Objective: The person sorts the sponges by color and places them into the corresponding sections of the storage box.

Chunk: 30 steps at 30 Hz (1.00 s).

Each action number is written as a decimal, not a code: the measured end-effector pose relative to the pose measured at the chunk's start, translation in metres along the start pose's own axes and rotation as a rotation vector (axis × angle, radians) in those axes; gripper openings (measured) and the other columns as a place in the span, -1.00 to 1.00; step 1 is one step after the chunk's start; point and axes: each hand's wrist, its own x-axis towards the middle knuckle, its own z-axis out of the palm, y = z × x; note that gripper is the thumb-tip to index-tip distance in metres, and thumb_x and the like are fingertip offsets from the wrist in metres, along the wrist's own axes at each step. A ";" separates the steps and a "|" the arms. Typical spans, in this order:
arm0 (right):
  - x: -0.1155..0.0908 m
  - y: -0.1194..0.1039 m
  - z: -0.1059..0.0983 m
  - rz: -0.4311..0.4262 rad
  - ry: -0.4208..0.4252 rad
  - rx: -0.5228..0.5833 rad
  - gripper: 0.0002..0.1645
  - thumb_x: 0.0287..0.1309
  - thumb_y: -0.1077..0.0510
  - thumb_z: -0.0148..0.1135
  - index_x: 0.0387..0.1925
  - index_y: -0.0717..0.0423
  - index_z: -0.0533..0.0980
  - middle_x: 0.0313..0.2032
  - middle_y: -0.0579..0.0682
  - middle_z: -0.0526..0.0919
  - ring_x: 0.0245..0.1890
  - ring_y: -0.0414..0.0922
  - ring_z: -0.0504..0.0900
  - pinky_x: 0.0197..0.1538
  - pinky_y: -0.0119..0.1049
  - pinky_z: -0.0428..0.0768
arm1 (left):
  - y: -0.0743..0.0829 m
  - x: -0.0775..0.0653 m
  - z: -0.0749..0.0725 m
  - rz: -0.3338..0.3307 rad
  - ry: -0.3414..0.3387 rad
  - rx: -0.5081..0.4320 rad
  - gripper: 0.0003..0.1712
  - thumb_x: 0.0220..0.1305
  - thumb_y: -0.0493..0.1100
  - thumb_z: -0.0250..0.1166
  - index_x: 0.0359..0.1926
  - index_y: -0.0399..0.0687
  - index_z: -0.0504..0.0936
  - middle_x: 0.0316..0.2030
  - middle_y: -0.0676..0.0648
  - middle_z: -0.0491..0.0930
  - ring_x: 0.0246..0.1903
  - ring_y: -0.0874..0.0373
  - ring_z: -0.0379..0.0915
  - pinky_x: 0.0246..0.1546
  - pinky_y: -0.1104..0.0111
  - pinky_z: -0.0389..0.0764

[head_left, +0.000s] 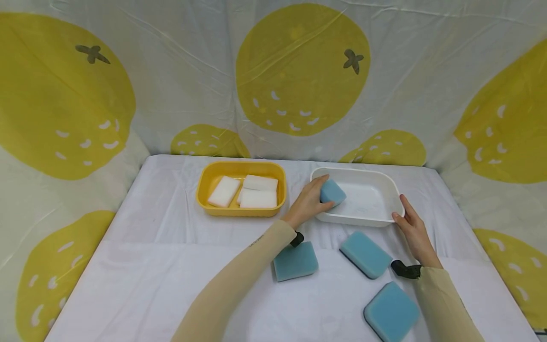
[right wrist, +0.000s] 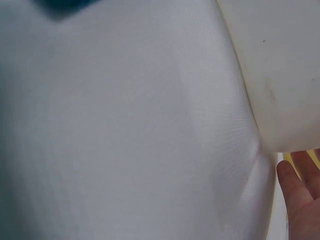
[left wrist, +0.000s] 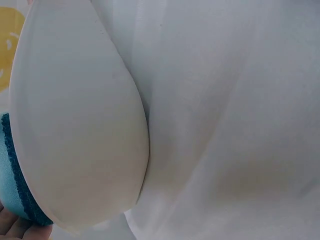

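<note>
My left hand (head_left: 309, 201) grips a blue sponge (head_left: 333, 192) at the left end of a white plastic basin (head_left: 359, 220). In the left wrist view, that sponge (left wrist: 11, 180) shows a dark scouring layer against the basin wall (left wrist: 80, 115), with only fingertips visible below it. At the basin's right end, the fairly straight fingers of my right hand (head_left: 415, 233) touch the rim and outer wall. The right wrist view shows these fingers (right wrist: 295, 187) by the basin's end (right wrist: 285, 90); their far tips are partly hidden.
A yellow basin (head_left: 239, 212) with several white sponges (head_left: 258, 199) stands to the left. On the white cloth (head_left: 171, 280) lie three blue sponges: one by the left forearm (head_left: 296, 262), two nearer the right arm (head_left: 391, 312). Fruit-printed cloth (head_left: 299, 71) rises behind.
</note>
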 end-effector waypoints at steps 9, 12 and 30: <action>-0.001 0.001 0.000 0.002 -0.005 0.010 -0.18 0.45 0.18 -0.07 0.50 -0.02 -0.29 0.49 -0.05 -0.37 0.45 -0.08 -0.29 0.17 -0.71 0.17 | -0.001 0.001 0.006 -0.031 -0.024 0.016 -0.09 0.19 -0.07 0.38 0.43 -0.24 0.13 0.34 -0.16 0.24 0.29 0.06 0.20 0.26 0.49 0.19; -0.001 0.002 0.000 -0.001 -0.006 0.019 -0.18 0.45 0.19 -0.07 0.50 -0.04 -0.29 0.49 -0.05 -0.37 0.45 -0.08 -0.30 0.18 -0.70 0.17 | -0.002 0.001 0.006 -0.034 -0.032 0.025 -0.10 0.19 -0.08 0.38 0.43 -0.22 0.12 0.35 -0.16 0.23 0.29 0.04 0.19 0.27 0.45 0.20; 0.001 0.002 -0.002 -0.004 -0.011 0.015 -0.18 0.45 0.19 -0.08 0.50 0.00 -0.30 0.49 -0.06 -0.36 0.45 -0.10 -0.32 0.18 -0.69 0.16 | 0.000 -0.016 -0.005 0.022 0.002 -0.064 -0.17 0.24 -0.05 0.34 0.42 -0.20 0.19 0.34 -0.12 0.26 0.32 0.07 0.17 0.28 0.40 0.21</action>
